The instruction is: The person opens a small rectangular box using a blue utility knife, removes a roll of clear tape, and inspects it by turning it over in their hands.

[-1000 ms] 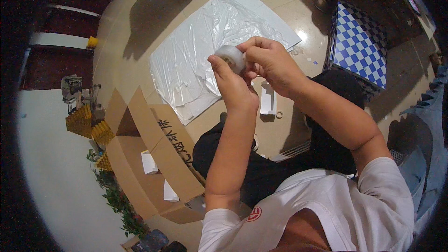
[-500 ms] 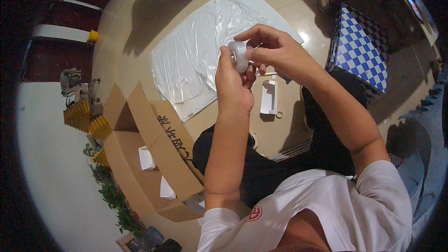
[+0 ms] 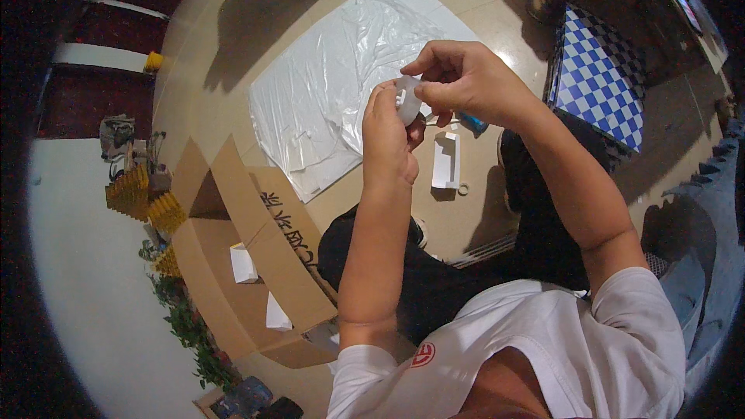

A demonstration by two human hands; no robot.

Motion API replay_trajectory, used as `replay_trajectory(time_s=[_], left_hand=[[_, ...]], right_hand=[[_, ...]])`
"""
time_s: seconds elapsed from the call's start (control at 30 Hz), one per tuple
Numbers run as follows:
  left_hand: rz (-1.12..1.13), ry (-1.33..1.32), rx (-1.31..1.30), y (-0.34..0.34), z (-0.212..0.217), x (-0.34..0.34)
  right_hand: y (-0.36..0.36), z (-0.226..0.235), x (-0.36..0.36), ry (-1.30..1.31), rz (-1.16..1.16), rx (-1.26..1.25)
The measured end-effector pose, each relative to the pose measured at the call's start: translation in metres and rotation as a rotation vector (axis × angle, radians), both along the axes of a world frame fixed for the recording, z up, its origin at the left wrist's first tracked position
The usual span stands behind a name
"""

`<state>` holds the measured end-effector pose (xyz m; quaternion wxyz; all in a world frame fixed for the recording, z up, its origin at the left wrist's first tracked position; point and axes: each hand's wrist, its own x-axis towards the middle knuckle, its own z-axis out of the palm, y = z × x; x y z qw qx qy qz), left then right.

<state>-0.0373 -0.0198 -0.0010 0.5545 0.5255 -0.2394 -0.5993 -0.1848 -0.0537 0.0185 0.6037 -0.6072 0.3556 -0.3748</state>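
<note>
In front of me, above the sheet, my left hand (image 3: 388,132) is closed round a small, round, translucent white piece (image 3: 410,102). A small bright white part shows on its left-facing side. My right hand (image 3: 475,84) has its thumb at the round piece's right edge, with the index finger curved over the top. Its other fingers curl behind, partly out of sight. Exactly what the piece is, I cannot tell. Below the hands, a small open white box (image 3: 446,161) lies on the floor beside a small ring (image 3: 463,188).
A white board (image 3: 291,101) covered with clear plastic film lies on the tiles. At left stands an open cardboard box (image 3: 233,287) with white cartons inside. Blue-and-white checked panels (image 3: 597,77) are at right. A blue item (image 3: 472,125) is partly hidden behind my right hand.
The round piece has shifted slightly right and turned, so it looks narrower. My right hand has moved a little to the right. The blue item behind it shows more.
</note>
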Motion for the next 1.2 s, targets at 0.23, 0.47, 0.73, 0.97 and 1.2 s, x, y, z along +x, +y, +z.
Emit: replay_trajectory(time_s=[0.23, 0.47, 0.73, 0.97, 1.2], left_hand=[[-0.058, 0.025, 0.064, 0.002, 0.007, 0.000], [-0.264, 0.410, 0.157, -0.005, 0.000, 0.021], [-0.036, 0.063, -0.028, 0.005, 0.020, 0.002], [-0.080, -0.392, -0.432, 0.018, 0.046, 0.004], [-0.123, -0.287, -0.404, 0.008, 0.035, 0.013]], right_hand=[[0.003, 0.004, 0.001, 0.034, -0.066, 0.038], [-0.006, -0.005, -0.008, 0.056, 0.066, -0.342], [-0.011, -0.008, -0.005, -0.068, 0.156, -0.345], [-0.011, -0.004, -0.010, -0.089, 0.026, -0.241], [-0.003, -0.005, -0.003, 0.056, -0.138, -0.446]])
